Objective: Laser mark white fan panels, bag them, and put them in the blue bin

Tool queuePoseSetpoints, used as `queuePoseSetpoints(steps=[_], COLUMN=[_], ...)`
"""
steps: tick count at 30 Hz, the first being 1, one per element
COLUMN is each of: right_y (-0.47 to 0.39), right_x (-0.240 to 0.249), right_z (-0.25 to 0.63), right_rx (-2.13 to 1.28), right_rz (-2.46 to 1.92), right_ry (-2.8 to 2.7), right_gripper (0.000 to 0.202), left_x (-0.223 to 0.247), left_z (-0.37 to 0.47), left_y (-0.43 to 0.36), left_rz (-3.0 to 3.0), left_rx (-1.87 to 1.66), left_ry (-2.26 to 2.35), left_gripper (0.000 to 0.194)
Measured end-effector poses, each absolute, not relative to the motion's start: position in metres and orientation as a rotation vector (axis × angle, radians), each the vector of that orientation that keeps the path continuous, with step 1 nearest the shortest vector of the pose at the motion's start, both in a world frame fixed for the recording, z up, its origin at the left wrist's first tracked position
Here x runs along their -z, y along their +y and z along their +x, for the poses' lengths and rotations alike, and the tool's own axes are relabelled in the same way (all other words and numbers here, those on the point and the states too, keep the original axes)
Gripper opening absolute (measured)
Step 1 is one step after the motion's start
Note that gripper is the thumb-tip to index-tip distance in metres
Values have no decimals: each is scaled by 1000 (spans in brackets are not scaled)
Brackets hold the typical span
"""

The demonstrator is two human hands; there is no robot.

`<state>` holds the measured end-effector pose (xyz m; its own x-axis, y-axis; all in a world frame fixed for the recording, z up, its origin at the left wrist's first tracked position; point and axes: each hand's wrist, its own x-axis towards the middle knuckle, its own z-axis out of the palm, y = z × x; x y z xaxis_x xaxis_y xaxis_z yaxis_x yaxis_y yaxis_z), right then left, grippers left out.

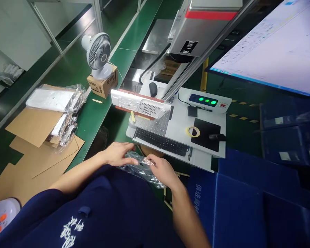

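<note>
A crumpled clear plastic bag (144,171) is held close in front of my body. My right hand (165,169) is closed on the bag's upper edge, thumb and fingers pinched together. At the bag's other end is my left hand (117,154), its thumb stretched over the plastic and its fingers apart from the thumb. Beyond my hands, a white plastic panel with vent slots (142,104) rests tilted on a reddish-brown support, above a perforated metal plate (161,124) of the machine. The lower part of the bag lies against my dark shirt.
A black keyboard (162,142), tape roll (188,131) and mouse (217,137) are on the white machine base. The machine head (209,29) overhangs it. Left, the green bench holds a fan (99,51), wrapped white panels (50,99) and cardboard (38,125). Blue boxes (240,206) stand right.
</note>
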<state>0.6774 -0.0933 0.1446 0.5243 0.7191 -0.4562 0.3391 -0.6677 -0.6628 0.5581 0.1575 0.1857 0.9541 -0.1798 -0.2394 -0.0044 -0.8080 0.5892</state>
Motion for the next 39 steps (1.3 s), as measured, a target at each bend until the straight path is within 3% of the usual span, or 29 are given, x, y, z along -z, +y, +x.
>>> queuePoseSetpoints(steps=[3, 4, 8, 12, 16, 25, 31, 35, 39], right_y=[-83, -84, -110, -151, -163, -137, -168, -173, -171], right_x=[-149, -148, -133, -91, -59, -64, -10, -10, -30], right_z=[676, 677, 686, 686, 677, 684, 654, 658, 679], right_rx=[-950, -929, -918, -1002, -953, -393, -913, -841, -870], right_rz=[-2231, -2232, -2395, -2582, -2554, -2421, -2435, -2284, -2171], right_ry=[-832, -806, -700, -576, -442, -222, -324, -397, -431], right_gripper=[30, 33, 21, 12, 16, 44, 28, 43, 50], left_x=[-160, -147, -96, -67, -65, -89, -53, -45, -47], left_z=[582, 589, 597, 579, 569, 574, 539, 536, 547], left_y=[137, 132, 140, 170, 181, 172, 176, 169, 165], left_rz=[2515, 2550, 2677, 2664, 2631, 2640, 2570, 2546, 2523], left_rx=[296, 364, 768, 885, 865, 388, 977, 785, 806], left_ry=[-274, -307, -49, 200, 327, 452, 413, 525, 543], left_gripper=[84, 82, 42, 43, 40, 44, 42, 41, 39])
